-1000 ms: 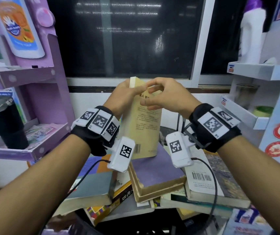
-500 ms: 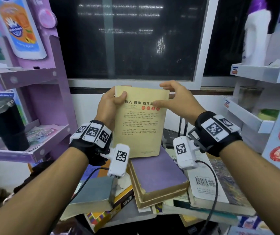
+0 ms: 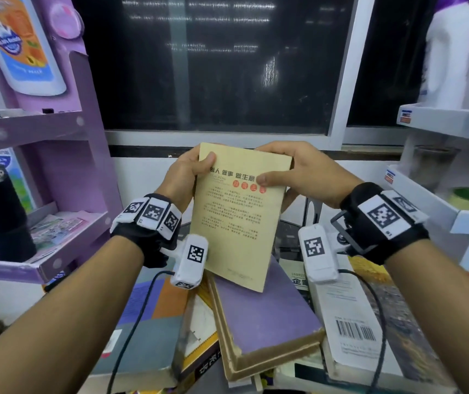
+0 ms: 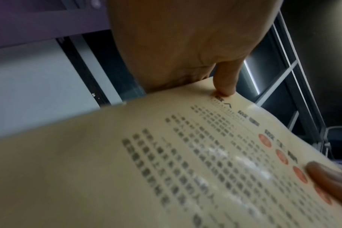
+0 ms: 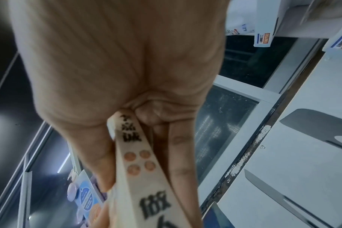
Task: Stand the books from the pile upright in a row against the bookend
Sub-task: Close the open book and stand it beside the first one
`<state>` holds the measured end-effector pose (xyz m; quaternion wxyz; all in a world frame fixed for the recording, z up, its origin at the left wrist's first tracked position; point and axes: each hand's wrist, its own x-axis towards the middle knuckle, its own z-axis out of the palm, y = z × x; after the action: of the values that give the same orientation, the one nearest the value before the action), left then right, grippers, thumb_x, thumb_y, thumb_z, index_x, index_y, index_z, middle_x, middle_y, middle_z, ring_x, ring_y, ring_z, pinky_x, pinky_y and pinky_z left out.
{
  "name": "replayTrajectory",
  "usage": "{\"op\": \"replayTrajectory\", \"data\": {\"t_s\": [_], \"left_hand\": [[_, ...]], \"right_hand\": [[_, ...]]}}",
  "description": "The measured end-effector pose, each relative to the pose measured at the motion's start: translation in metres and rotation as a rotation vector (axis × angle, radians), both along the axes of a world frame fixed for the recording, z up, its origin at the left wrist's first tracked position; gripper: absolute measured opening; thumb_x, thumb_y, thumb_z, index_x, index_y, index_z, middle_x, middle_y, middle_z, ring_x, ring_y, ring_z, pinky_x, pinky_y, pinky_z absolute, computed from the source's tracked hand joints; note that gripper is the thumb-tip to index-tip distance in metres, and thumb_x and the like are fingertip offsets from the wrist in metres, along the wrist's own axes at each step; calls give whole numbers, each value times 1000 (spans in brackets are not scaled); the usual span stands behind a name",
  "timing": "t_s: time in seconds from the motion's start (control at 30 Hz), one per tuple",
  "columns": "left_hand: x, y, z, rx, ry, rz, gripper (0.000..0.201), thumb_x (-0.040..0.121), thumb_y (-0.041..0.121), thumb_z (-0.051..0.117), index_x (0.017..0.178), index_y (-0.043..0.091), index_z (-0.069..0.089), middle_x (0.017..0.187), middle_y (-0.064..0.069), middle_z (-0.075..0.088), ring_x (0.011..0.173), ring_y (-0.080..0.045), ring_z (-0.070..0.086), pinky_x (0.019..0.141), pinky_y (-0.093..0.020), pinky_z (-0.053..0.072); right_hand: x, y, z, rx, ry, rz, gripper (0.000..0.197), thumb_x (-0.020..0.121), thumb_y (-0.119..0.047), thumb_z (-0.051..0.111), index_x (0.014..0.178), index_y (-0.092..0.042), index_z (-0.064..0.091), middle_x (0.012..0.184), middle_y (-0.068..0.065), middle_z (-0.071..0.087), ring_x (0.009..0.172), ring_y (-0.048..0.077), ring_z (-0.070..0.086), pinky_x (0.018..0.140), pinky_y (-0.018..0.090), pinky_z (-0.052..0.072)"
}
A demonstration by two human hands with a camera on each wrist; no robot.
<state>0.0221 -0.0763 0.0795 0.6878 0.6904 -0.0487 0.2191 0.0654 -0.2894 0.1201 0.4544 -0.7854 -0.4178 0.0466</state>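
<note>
I hold a thin tan paperback (image 3: 239, 220) upright above the pile, its printed back cover facing me. My left hand (image 3: 190, 172) grips its top left corner, thumb on the cover (image 4: 223, 83). My right hand (image 3: 290, 172) pinches the top right edge at the spine (image 5: 135, 155), thumb on the cover. Below lies the pile: a purple hardback (image 3: 264, 314), a white book with a barcode (image 3: 349, 322) and a grey-blue book (image 3: 148, 336). A dark metal bookend (image 3: 310, 214) shows partly behind the paperback, mostly hidden.
A purple display shelf (image 3: 57, 166) with a black tumbler (image 3: 0, 220) stands on the left. White shelves (image 3: 441, 200) with a white bottle (image 3: 446, 52) line the right. A dark window (image 3: 216, 64) fills the wall ahead.
The paperback has turned from edge-on to cover-facing and come lower and closer. My right hand has gone from touching the top to pinching the right edge.
</note>
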Motion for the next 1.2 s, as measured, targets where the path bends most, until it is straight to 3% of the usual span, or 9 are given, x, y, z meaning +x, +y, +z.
{"op": "replayTrajectory", "data": {"t_s": [0.13, 0.27, 0.47, 0.63, 0.77, 0.87, 0.93, 1.03, 1.2], "left_hand": [[16, 12, -2, 166, 23, 122, 28, 100, 26, 44, 123, 18, 59, 110, 2, 68, 98, -13, 65, 85, -30, 50], [36, 32, -14, 179, 57, 296, 36, 95, 17, 53, 131, 16, 55, 123, 2, 60, 99, -3, 57, 78, -17, 41], [67, 55, -42, 196, 196, 353, 40, 93, 22, 57, 132, 19, 53, 140, -5, 49, 129, -17, 44, 97, -30, 34], [82, 60, -54, 235, 232, 345, 34, 91, 32, 58, 124, 25, 60, 133, 0, 56, 123, -19, 50, 99, -33, 40], [85, 61, -58, 217, 241, 361, 28, 82, 38, 63, 109, 34, 65, 129, 3, 59, 118, -19, 54, 102, -43, 44], [85, 68, -60, 158, 229, 339, 32, 60, 50, 65, 91, 45, 70, 121, 7, 65, 115, -18, 58, 99, -47, 47], [85, 73, -61, 138, 223, 321, 33, 57, 51, 68, 89, 46, 71, 118, 9, 66, 114, -17, 59, 98, -47, 49], [82, 74, -59, 122, 219, 304, 35, 69, 41, 72, 103, 35, 72, 119, 7, 66, 110, -15, 61, 92, -43, 53], [85, 77, -60, 75, 229, 259, 28, 89, 25, 62, 116, 25, 68, 115, 2, 68, 97, -10, 65, 66, -30, 56]], "right_hand": [[11, 13, -1, 26, -70, -99, 28, 86, -9, 68, 113, -17, 62, 97, 5, 73, 81, 19, 74, 56, 44, 60], [25, 27, -4, 18, -154, -224, 23, 88, -12, 66, 110, -17, 61, 95, 3, 71, 77, 17, 73, 51, 37, 60], [52, 56, -12, -25, -220, -349, 22, 90, -16, 63, 111, -15, 59, 106, 5, 68, 87, 24, 70, 56, 38, 61], [77, 86, -22, -78, -212, -413, 21, 90, -17, 63, 110, -15, 57, 109, 9, 65, 84, 26, 69, 49, 35, 59], [94, 109, -34, -145, -224, -426, 28, 90, -19, 62, 117, -16, 56, 116, 7, 61, 92, 19, 52, 50, 29, 56], [104, 125, -46, -145, -183, -422, 30, 88, -20, 62, 117, -17, 56, 117, 11, 61, 94, 28, 64, 67, 42, 60], [108, 133, -53, -159, -157, -420, 37, 87, -21, 62, 123, -18, 54, 119, 12, 57, 91, 35, 66, 73, 47, 58], [113, 144, -63, -215, -178, -395, 43, 88, -22, 61, 129, -15, 51, 122, 15, 55, 94, 36, 65, 76, 47, 57], [120, 158, -79, -238, -200, -366, 45, 89, -23, 62, 132, -15, 49, 127, 14, 56, 115, 32, 54, 84, 35, 50]]}}
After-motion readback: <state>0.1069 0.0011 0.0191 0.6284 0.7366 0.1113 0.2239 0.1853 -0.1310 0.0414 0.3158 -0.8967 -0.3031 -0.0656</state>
